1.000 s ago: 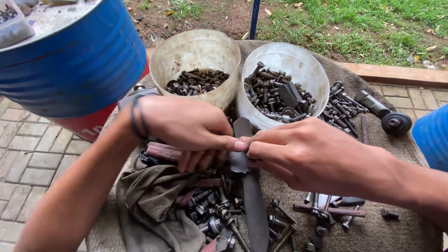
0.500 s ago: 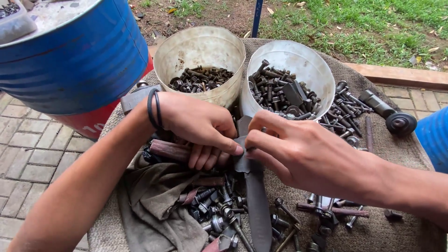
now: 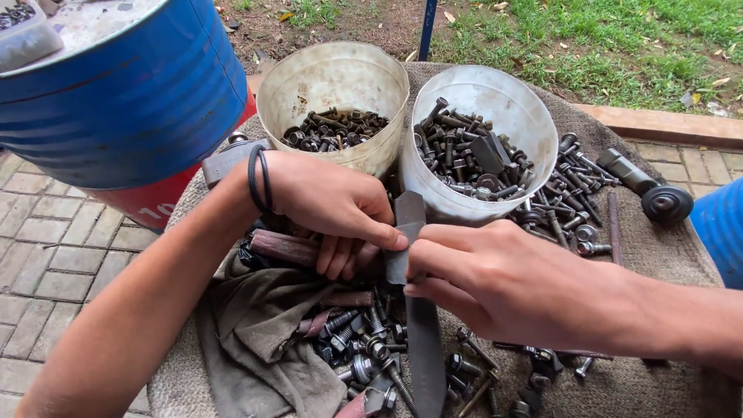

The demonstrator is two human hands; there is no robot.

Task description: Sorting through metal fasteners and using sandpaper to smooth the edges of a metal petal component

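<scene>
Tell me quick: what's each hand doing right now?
Left hand: closed on the flat dark metal strip, thumb on its upper end.
Right hand: fingers pinching the same strip from the other side.

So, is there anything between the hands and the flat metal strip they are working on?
Nothing visible is between them. The left hand and the right hand both pinch the flat dark metal strip directly near its upper end, above the loose bolts on the cloth.

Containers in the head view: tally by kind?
Pale plastic buckets holding bolts: 2, a left bucket and a right bucket
Blue drums: 2, a large blue drum and a blue drum at the right edge
Total: 4
</scene>
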